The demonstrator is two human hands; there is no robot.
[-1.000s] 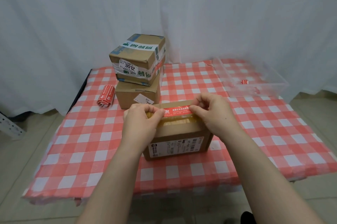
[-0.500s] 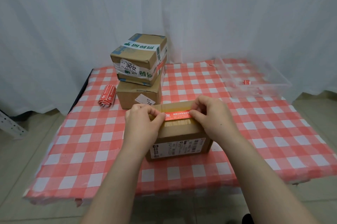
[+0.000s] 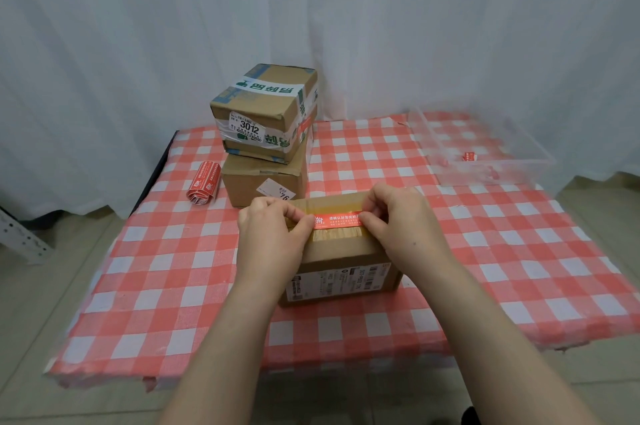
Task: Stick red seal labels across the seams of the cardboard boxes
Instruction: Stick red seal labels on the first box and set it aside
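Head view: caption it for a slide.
Both hands, left and right, press a red seal label onto the nearest cardboard box.

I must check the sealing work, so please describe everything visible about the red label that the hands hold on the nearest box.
The red rectangular seal label is a thin strip, paper or film by its look, with white printed characters. It lies flat and level across the top of the nearest brown cardboard box, over the glossy tan tape on the seam. The left hand pinches its left end and the right hand its right end; both ends are hidden under the fingertips.
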